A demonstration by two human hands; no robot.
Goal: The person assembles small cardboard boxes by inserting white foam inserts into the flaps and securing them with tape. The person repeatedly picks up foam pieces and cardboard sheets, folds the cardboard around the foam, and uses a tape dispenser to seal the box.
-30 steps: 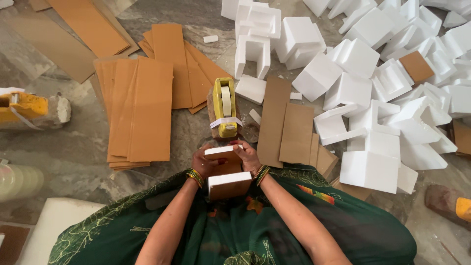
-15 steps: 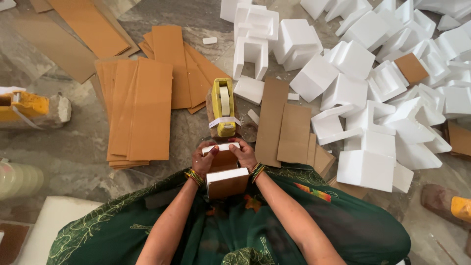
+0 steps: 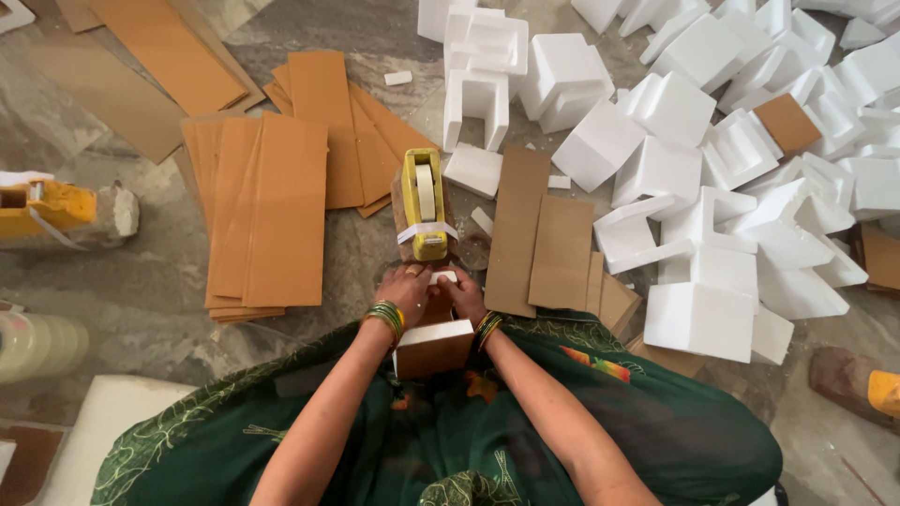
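Note:
A small block of white foam wrapped in brown cardboard (image 3: 433,345) rests on my lap, its far end up against a yellow tape dispenser (image 3: 424,202) that stands on the floor. My left hand (image 3: 405,289) grips the block's far left end. My right hand (image 3: 461,292) grips its far right end, fingers close to a bit of white tape or foam just below the dispenser's mouth. Both wrists wear green and gold bangles. My fingers hide the block's far end.
A stack of brown cardboard sheets (image 3: 272,206) lies on the floor to the left. More cardboard strips (image 3: 548,245) lie to the right. A heap of white foam pieces (image 3: 712,169) fills the upper right. A second yellow dispenser (image 3: 42,206) sits at the left edge.
The block has moved forward, closer to the tape dispenser, and both hands have slid up to its far end.

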